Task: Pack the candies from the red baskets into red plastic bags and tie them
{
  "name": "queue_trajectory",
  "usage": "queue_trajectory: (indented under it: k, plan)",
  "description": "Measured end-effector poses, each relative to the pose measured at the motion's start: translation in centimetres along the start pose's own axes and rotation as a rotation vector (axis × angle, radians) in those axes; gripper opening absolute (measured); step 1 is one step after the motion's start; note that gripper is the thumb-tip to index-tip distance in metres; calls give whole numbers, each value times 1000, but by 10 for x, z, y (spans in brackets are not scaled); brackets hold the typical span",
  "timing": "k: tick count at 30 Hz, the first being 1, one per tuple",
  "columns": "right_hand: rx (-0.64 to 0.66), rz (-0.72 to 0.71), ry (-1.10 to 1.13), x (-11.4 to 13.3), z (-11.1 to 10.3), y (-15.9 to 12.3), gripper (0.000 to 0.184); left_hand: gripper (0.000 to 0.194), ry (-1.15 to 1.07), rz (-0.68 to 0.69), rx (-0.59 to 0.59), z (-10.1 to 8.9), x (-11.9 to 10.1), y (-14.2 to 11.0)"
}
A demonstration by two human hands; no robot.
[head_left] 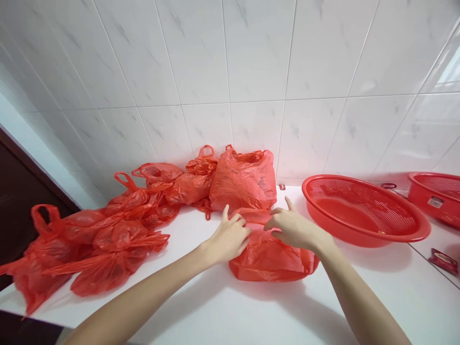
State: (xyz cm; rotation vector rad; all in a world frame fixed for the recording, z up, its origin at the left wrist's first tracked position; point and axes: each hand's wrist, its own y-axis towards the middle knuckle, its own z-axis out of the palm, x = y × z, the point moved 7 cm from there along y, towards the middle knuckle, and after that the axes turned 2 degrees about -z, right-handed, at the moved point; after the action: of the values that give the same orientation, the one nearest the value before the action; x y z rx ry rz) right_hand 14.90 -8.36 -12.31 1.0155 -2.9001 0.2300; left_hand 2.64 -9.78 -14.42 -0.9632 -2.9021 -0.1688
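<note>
A red plastic bag (269,258) lies on the white tabletop in front of me, its mouth spread wide. My left hand (230,235) is at the bag's left edge, fingers curled on the thin film and one finger raised. On the opposite side, my right hand (293,227) bends its fingers over the bag's far right edge, also with one finger lifted. A strip of the film stretches between the two hands. Just behind them stands a full red plastic bag (244,179), touching or nearly touching the open one. The fingertips are partly hidden by the hands.
Several filled red bags (122,239), some knotted, are heaped along the left. At right sits a red perforated basin (359,211), with a second basin (436,196) beyond it. A small red packet (443,261) lies near the right edge. The tiled wall (251,72) bounds the back.
</note>
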Motion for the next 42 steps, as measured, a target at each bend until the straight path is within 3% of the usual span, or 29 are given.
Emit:
queue_trajectory:
  k: [3, 6, 9, 16, 19, 23, 26, 28, 31, 37, 42]
  plan:
    - [137, 89, -88, -8, 27, 22, 44, 21, -30, -68, 97, 31, 5, 5]
    - [172, 139, -120, -14, 45, 35, 30, 23, -54, -117, 161, 49, 9, 8]
    - [188, 179, -136, -20, 55, 39, 27, 21, -79, -151, 195, 51, 18, 9]
    - [259, 208, -132, -23, 60, 37, 47, 11, -125, -182, 331, 42, 43, 7]
    - [258, 188, -125, -21, 55, 33, 47, 10, -169, -129, 298, 41, 42, 8]
    - [171, 140, -126, -19, 41, 30, 43, 15, -226, -14, 118, 35, 30, 15]
    - [91, 139, -141, -19, 35, 32, 46, 18, -218, -9, 33, 39, 28, 22]
    - [86, 151, -144, -20, 37, 35, 44, 13, -207, -23, 62, 48, 30, 27]
    - [132, 177, -139, -24, 46, 39, 38, 24, -195, -52, 152, 61, 36, 30]
    - [234, 215, -136, -30, 60, 36, 53, 43, -197, -148, 281, 72, 50, 24]
    - [252, 184, -144, -25, 55, 31, 51, 35, -194, -108, 194, 66, 45, 18]
